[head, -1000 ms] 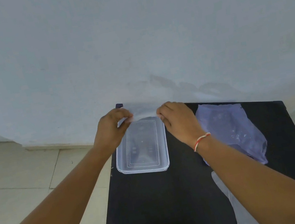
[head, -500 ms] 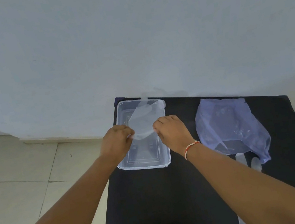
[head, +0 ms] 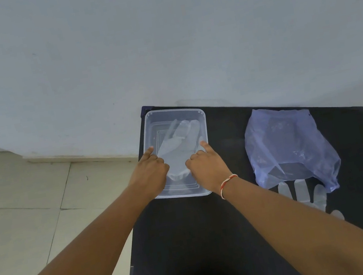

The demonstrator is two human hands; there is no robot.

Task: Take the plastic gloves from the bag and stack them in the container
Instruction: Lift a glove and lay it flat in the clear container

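Head view: glove (head: 176,143) laid flat in container (head: 201,119), cuff pinched by both hands.

Left hand (head: 150,173) and right hand (head: 206,165) fingers grasping cuff corners, apparently to keep it spread for stacking; bag (head: 285,143) alongside on tabletop (head: 194,244), more gloves (head: 301,191) spilling out.

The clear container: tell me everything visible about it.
The clear container is a shallow rectangular tub of see-through plastic with rounded corners, a raised rim and no lid. It stands upright at the black table's far left corner. A translucent glove lies inside, fingers toward the wall. The left hand and right hand press the glove's cuff end down.
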